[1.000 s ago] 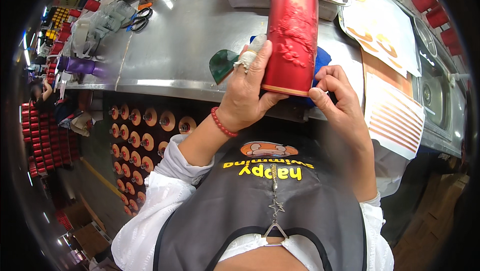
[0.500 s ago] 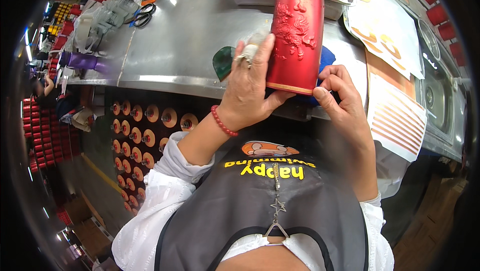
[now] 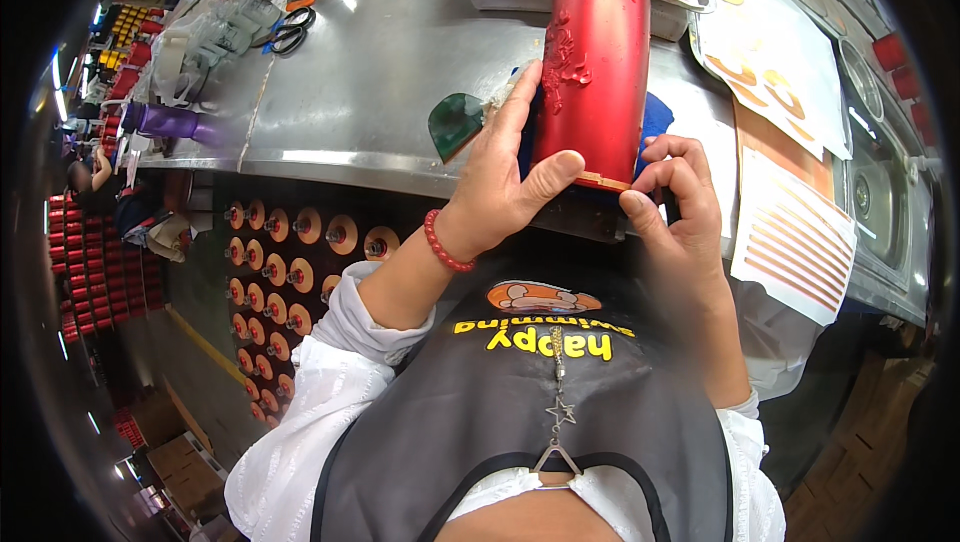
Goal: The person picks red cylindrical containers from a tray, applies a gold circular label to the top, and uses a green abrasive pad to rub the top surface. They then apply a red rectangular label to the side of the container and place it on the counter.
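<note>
A red bottle with raised relief on its left side lies on a blue cloth at the counter's front edge, its base toward me. A thin gold strip runs along the base rim, slightly uneven. My left hand cups the bottle's left side, fingers stretched along it and thumb over the base near the strip. My right hand is closed in a pinch at the strip's right end, its other fingers curled. Beside my left fingers lies a dark green flat piece; something whitish at those fingers is unclear.
Right of the bottle lie a sheet of gold strips and a sheet with curved gold pieces. Black scissors and a purple bottle are on the left. Below the metal counter stand rows of red bottles with gold-coloured discs.
The bottle has turned, carrying its relief to the left. My left thumb has come from beneath onto the base rim. My right hand has shifted slightly down and left.
</note>
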A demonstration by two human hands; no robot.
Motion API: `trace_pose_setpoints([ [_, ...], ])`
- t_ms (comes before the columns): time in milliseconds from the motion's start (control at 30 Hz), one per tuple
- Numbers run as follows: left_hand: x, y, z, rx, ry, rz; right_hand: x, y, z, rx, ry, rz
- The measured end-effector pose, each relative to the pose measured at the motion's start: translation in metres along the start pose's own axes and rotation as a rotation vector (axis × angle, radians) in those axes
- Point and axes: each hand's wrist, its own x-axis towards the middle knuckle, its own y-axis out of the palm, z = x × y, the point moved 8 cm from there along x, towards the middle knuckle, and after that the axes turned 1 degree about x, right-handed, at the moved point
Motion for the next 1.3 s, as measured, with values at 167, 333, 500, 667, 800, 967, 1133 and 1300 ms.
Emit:
trace_pose_setpoints([
  [167,0.002,0.003,0.0,-0.05,-0.019,0.011,0.0,0.002,-0.001,-0.014,-0.025,-0.005],
  [333,0.003,0.003,-0.002,-0.008,-0.013,0.005,0.001,0.002,0.0,-0.032,-0.045,0.0],
  [500,0.004,0.003,-0.008,0.151,0.016,0.015,0.001,0.002,-0.003,-0.015,-0.038,0.01],
  [667,0.01,0.004,-0.017,0.296,0.107,0.07,0.001,0.001,-0.003,-0.017,-0.024,0.01],
  [800,0.01,-0.001,0.002,-0.256,-0.08,0.097,0.001,0.003,-0.006,-0.011,-0.025,0.009],
  [967,0.004,-0.001,0.014,-0.133,-0.072,0.149,0.002,0.004,-0.004,-0.02,-0.04,0.014],
  [1133,0.007,-0.003,0.001,0.01,0.007,0.095,0.002,0.003,-0.004,-0.024,-0.061,0.013],
  [1300,0.012,-0.001,-0.015,0.287,0.132,0.098,0.002,0.003,-0.004,-0.016,-0.032,0.02],
])
